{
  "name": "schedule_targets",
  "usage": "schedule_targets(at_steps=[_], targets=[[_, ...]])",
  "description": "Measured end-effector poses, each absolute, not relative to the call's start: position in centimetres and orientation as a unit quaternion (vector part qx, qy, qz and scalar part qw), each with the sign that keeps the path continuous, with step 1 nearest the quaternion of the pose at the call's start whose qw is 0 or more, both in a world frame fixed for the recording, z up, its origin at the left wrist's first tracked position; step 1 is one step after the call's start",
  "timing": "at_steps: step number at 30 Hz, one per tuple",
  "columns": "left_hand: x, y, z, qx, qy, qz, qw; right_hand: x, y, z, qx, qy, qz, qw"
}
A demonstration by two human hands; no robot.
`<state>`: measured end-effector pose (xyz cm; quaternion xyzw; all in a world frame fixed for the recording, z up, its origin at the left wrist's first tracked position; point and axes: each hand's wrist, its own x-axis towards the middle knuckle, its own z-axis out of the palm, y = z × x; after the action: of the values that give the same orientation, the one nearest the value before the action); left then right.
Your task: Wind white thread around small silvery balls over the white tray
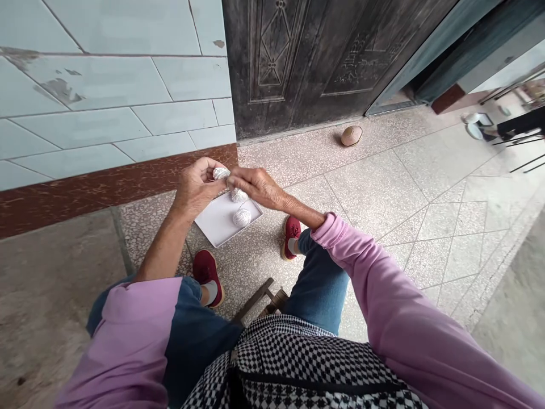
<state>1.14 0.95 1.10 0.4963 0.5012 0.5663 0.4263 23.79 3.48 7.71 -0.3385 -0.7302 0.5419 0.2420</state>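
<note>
In the head view my left hand (196, 184) is closed around a small ball of white yarn (221, 173), fingers behind it and thumb in front. My right hand (259, 187) meets it from the right, its fingers pinched together at the ball's edge. Whatever is in that pinch is too small to make out. Below the hands a shallow white box lid (215, 224) lies on the floor between my feet. Inside it rest a white yarn ball (242, 217) and another white yarn ball (239, 196), the latter partly covered by my right hand.
Red shoes (207, 275) flank the lid, and a wooden stool (259, 298) shows beneath me. Ahead are a tiled wall (128, 85) and a dark carved door (298, 62). A round tan object (351, 136) sits by the door. Dishes (473, 126) stand far right.
</note>
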Motion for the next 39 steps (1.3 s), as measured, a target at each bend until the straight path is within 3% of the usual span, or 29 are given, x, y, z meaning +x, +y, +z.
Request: schedule_targets(at_steps=[3,6,13,19,26,33,39], targets=[[1.3,-0.3,2.4,0.472,0.435,0.537,0.548,24.8,5.3,8.6,-0.352,-0.721,0.519,0.294],[1.5,-0.6,3.2,0.435,0.392,0.549,0.597,24.8,6.0,8.2,-0.352,-0.720,0.516,0.302],[1.3,1.1,1.8,0.400,0.435,0.634,0.500,22.7,4.2,6.1,-0.336,-0.769,0.499,0.216],[0.4,0.6,0.6,0.501,0.536,0.593,0.331,22.3,3.8,6.3,-0.320,-0.796,0.478,0.189],[-1.2,-2.2,1.1,0.507,0.476,0.539,0.475,21.1,3.2,6.5,-0.350,-0.770,0.484,0.226],[-1.7,-5.3,3.2,0.479,0.479,0.539,0.501,18.3,2.8,4.4,-0.347,-0.729,0.497,0.317],[0.2,-5.3,4.3,0.491,0.461,0.551,0.492,21.2,3.3,6.1,-0.410,-0.746,0.443,0.280]])
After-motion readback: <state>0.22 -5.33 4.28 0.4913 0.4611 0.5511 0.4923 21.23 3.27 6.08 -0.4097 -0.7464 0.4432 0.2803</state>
